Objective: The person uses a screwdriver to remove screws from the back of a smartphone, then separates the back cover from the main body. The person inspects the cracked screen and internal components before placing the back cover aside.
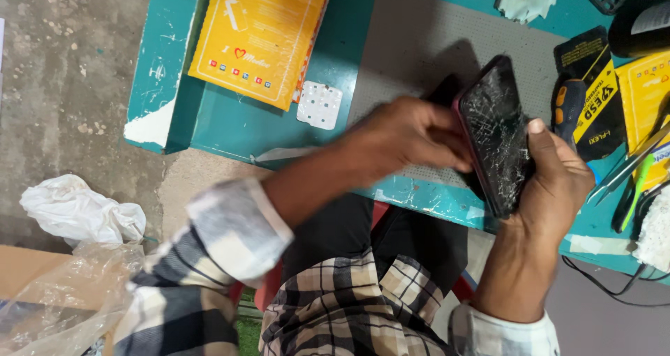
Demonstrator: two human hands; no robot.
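Phone (pixel 497 134) with a shattered screen sits over the grey mat (pixel 412 42), my right hand (pixel 555 178) clasping its lower edge, my left hand (pixel 412 132) pinching its far side. Stiff, slick and fragile, I judge; best held by the frame

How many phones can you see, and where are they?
1. A phone with a cracked screen is held over the grey mat, between the left hand and the right hand. More could lie hidden beyond the picture's right edge.
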